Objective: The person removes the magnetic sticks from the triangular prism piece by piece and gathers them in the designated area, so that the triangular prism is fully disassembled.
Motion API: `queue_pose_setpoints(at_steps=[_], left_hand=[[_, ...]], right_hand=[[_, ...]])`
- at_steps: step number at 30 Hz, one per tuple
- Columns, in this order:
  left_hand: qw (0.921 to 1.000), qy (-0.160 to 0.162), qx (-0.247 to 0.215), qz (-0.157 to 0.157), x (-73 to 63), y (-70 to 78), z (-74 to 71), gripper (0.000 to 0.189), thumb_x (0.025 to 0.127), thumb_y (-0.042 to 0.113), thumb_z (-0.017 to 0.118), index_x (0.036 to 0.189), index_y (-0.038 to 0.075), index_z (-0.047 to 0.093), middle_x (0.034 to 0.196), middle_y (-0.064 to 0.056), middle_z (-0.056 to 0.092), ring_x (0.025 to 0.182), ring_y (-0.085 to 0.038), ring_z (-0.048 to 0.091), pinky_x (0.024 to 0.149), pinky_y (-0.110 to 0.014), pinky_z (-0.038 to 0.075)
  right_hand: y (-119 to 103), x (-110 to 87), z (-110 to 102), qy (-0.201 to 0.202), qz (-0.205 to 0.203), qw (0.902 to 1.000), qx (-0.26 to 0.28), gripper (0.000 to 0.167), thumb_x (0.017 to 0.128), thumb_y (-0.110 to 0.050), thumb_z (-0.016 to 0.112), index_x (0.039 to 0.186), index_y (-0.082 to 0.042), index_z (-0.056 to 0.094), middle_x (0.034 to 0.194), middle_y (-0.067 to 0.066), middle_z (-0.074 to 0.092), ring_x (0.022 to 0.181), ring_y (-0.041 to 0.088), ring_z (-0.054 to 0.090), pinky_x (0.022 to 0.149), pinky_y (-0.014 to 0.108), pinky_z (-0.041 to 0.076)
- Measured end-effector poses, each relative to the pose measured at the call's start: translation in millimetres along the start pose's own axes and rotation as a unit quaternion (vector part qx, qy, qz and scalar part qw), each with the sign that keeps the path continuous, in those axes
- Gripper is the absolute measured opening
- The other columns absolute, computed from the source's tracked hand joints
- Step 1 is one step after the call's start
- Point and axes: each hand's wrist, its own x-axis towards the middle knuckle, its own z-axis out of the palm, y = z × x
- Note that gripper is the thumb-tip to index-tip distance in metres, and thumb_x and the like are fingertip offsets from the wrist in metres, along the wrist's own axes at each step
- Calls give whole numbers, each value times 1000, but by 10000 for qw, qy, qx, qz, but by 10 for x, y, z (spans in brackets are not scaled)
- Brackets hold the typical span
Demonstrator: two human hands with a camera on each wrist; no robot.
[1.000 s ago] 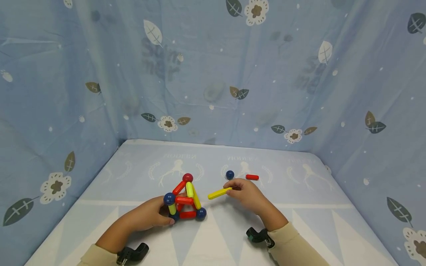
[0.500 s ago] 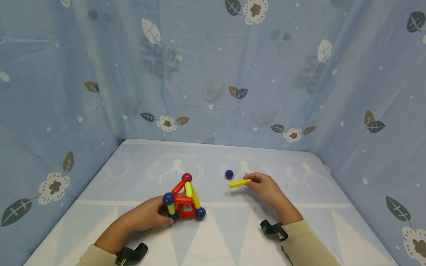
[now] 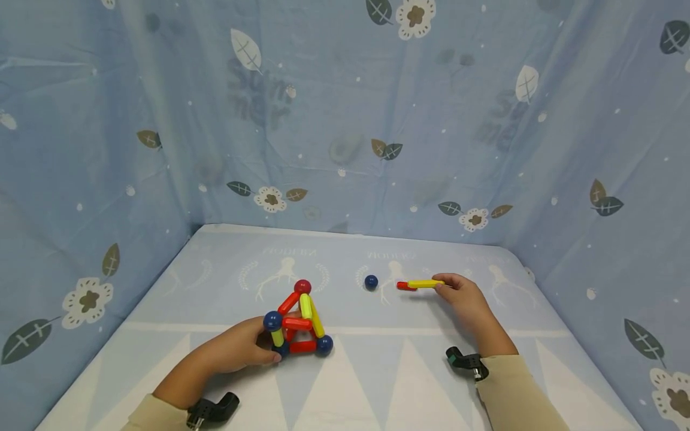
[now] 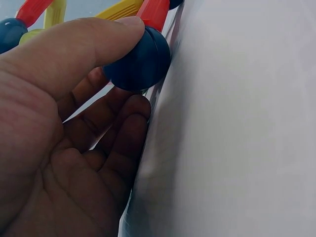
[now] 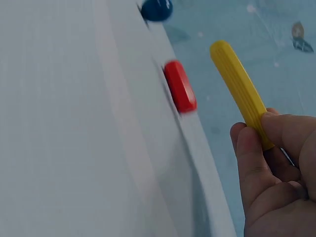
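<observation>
My left hand holds a small frame built of magnetic rods and balls, with its thumb on a blue ball at the near lower corner. A red ball tops the frame, and red, yellow and yellow-green rods join the blue balls below. Out to the right, my right hand pinches a long yellow magnetic rod by one end between thumb and fingers. In the head view that rod overlaps a short red rod on the table; the right wrist view shows the two apart.
A loose blue ball lies on the table between the frame and the red rod. The patterned table meets a blue curtain at the back and both sides.
My right hand has moved right and away from me, carrying the yellow rod from near the frame to over the red rod. The left hand and the frame have stayed in place.
</observation>
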Motion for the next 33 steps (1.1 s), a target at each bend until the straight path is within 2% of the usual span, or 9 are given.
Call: queue_pose_setpoints(at_steps=[3, 7, 10, 14, 21, 25, 28, 31, 33], left_hand=[[10000, -3, 0, 2, 10, 2, 6, 47, 81, 24, 91, 120, 15, 67, 110, 2, 67, 102, -20, 59, 100, -52, 51], [10000, -35, -51, 46, 14, -16, 23, 47, 82, 26, 91, 120, 15, 67, 113, 1, 68, 106, -21, 60, 103, -56, 50], [10000, -21, 23, 6, -1, -26, 24, 46, 81, 28, 91, 119, 15, 67, 115, 1, 68, 108, -21, 60, 105, -58, 49], [9998, 25, 154, -87, -13, -19, 7, 43, 80, 29, 92, 113, 17, 67, 111, 2, 67, 104, -21, 59, 102, -56, 49], [9999, 18, 112, -85, 11, -4, -7, 43, 80, 28, 92, 114, 17, 67, 108, 3, 67, 102, -20, 59, 101, -55, 50], [10000, -5, 81, -43, 16, -27, -1, 42, 81, 30, 92, 112, 18, 67, 108, 3, 67, 104, -20, 59, 102, -55, 50], [10000, -7, 51, 58, 26, -33, 2, 39, 82, 31, 91, 110, 19, 67, 109, 3, 67, 104, -20, 59, 100, -52, 49], [10000, 21, 76, 59, 29, -29, 2, 39, 81, 31, 91, 110, 20, 67, 110, 3, 67, 104, -20, 59, 99, -51, 49], [10000, 29, 88, 11, 27, -23, 0, 40, 81, 31, 92, 111, 20, 67, 110, 3, 67, 104, -20, 59, 100, -52, 49]], right_hand=[[95, 50, -131, 58, 189, 9998, 37, 38, 106, -31, 64, 140, -15, 65, 150, 11, 55, 130, 26, 52, 102, 26, 49], [233, 103, -238, -21, 379, 9967, 717, 39, 107, -18, 61, 143, -4, 59, 152, 15, 49, 130, 21, 53, 94, 15, 53], [313, 131, -281, -86, 411, 9913, 1250, 40, 107, -8, 59, 145, 4, 54, 150, 18, 45, 129, 19, 53, 94, 14, 54], [399, 151, -345, -36, 406, 9897, 1372, 41, 107, -5, 57, 146, 6, 51, 151, 18, 42, 132, 22, 49, 94, 13, 53], [503, 164, -447, 150, 574, 9884, 1397, 43, 107, -5, 55, 149, 5, 48, 157, 19, 39, 142, 27, 43, 89, 9, 53], [500, 149, -463, 294, 659, 9915, 1086, 43, 108, -9, 55, 150, 1, 51, 159, 20, 41, 143, 30, 42, 86, 8, 53], [497, 130, -502, 453, 631, 9959, 469, 42, 109, -15, 55, 149, -3, 55, 159, 20, 43, 142, 33, 44, 92, 16, 52], [501, 114, -534, 596, 601, 9964, -40, 40, 109, -19, 55, 147, -7, 58, 159, 19, 45, 142, 35, 44, 105, 32, 49], [509, 111, -540, 623, 567, 9964, -123, 40, 109, -19, 54, 147, -7, 58, 160, 20, 45, 142, 37, 44, 112, 43, 45]])
